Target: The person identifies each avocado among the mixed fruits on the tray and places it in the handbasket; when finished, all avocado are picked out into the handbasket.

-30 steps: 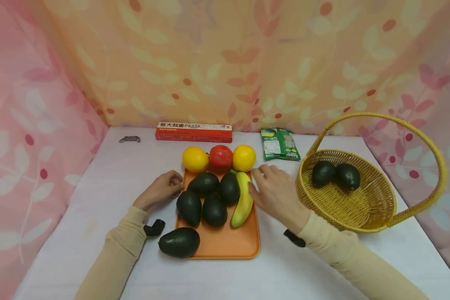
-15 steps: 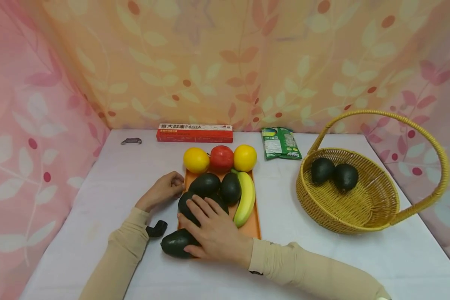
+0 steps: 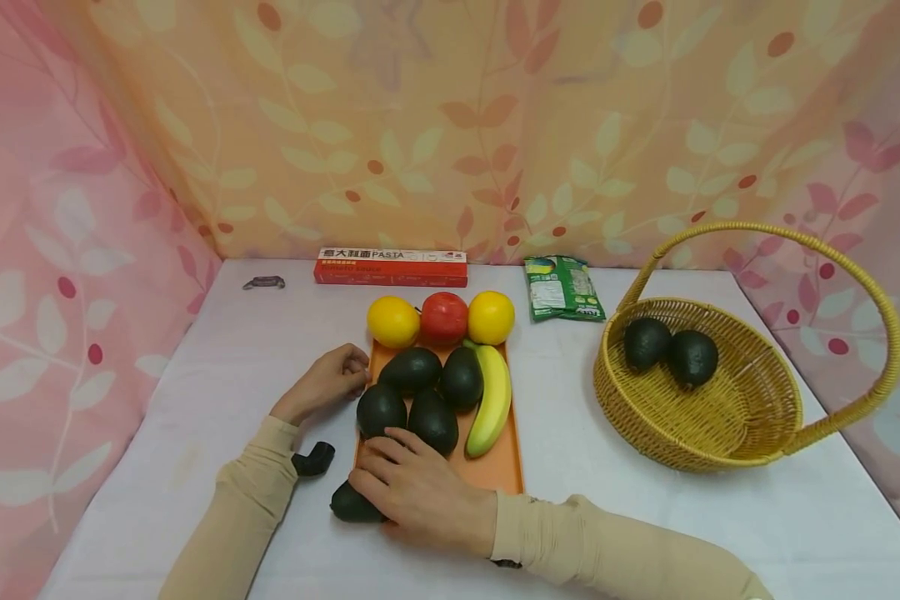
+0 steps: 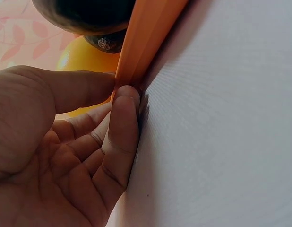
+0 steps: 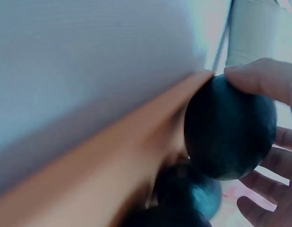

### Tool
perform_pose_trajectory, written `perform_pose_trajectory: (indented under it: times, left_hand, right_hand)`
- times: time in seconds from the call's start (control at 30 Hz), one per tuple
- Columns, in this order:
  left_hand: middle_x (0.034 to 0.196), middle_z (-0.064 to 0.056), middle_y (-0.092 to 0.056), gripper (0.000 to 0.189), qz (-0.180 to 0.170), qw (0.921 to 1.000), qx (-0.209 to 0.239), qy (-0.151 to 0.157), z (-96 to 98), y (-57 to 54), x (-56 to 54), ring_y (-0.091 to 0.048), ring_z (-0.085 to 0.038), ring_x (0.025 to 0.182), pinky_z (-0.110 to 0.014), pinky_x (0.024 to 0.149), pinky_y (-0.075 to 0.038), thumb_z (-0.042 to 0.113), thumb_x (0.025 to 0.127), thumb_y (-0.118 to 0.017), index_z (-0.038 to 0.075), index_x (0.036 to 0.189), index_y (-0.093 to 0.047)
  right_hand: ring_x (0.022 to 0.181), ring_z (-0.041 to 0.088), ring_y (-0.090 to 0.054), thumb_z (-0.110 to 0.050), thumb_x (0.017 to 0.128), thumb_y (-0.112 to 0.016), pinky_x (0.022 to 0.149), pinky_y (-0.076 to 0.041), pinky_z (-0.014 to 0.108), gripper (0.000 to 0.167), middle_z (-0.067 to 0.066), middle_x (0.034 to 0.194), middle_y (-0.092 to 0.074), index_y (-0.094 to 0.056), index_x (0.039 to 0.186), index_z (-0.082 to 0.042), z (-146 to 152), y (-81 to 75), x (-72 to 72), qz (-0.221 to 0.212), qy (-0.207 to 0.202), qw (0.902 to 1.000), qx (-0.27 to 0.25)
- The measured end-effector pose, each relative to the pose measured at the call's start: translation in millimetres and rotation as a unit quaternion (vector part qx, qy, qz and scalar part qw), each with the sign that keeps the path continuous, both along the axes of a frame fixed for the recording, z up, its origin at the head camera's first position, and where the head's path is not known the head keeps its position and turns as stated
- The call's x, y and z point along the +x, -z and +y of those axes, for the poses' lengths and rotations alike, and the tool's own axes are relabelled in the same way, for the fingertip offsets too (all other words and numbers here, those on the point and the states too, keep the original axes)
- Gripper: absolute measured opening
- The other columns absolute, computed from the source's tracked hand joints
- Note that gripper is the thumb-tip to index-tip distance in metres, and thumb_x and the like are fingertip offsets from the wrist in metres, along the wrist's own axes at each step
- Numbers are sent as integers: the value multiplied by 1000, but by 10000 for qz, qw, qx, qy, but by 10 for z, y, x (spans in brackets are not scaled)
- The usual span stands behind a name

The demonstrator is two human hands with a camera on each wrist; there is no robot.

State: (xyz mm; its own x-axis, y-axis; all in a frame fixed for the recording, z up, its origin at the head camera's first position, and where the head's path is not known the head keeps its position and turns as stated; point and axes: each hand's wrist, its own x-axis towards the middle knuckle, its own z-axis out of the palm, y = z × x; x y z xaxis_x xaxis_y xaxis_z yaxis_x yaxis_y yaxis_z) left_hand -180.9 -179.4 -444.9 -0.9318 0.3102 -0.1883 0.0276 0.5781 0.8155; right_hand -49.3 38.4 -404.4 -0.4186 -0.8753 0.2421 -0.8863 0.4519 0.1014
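Observation:
My left hand (image 3: 324, 385) pinches the left edge of the orange tray (image 3: 501, 477); in the left wrist view, thumb and index finger meet on its rim (image 4: 136, 52). My right hand (image 3: 433, 498) grips an avocado (image 3: 352, 505) at the tray's front left corner. In the right wrist view, its thumb and fingers lie round the dark avocado (image 5: 231, 127). Several more avocados (image 3: 433, 423) lie on the tray beside a banana (image 3: 493, 400). Along the back edge sit a red apple (image 3: 444, 317) and two yellow fruits (image 3: 393, 322), one on each side.
A yellow wicker basket (image 3: 645, 429) with a tall handle stands at the right, two avocados (image 3: 692, 358) inside. At the back lie a red pasta box (image 3: 390, 268), a green packet (image 3: 564, 288) and a small dark object (image 3: 264, 282).
My right hand has moved left and forward from beside the banana to the front-left avocado, its fingers now curled round it. That avocado has shifted slightly. My left hand stays at the tray edge.

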Motion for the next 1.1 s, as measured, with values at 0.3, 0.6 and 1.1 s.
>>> perform_pose_trajectory:
  times: [0.3,0.6,1.1]
  left_hand:
    - [91,-14,-63,27,-9,10000,34,54,13,-15,-21,-57,-17,69,-28,65,-50,13,96,-58,-3,117,-52]
    - [91,-13,-63,26,-131,9999,-22,53,-20,-30,-16,-58,-16,70,-26,66,-51,14,96,-58,-2,116,-52]
    - [93,-15,-63,27,-103,9999,81,73,-30,-13,-19,-59,-17,72,-28,69,-53,12,96,-57,-4,117,-51]
  right_hand:
    - [118,21,-53,-41,76,-80,101,-44,38,71,2,130,-61,-51,136,-14,632,-543,-178,-289,758,9942,-708]
    - [106,38,-52,-21,71,-82,90,-46,53,67,21,117,-61,-53,126,2,1961,-930,-508,158,2673,9496,-1627]
    - [81,66,-46,-23,79,-73,57,-45,67,68,49,92,-48,-37,116,22,3196,-992,-972,-876,5201,8495,148]
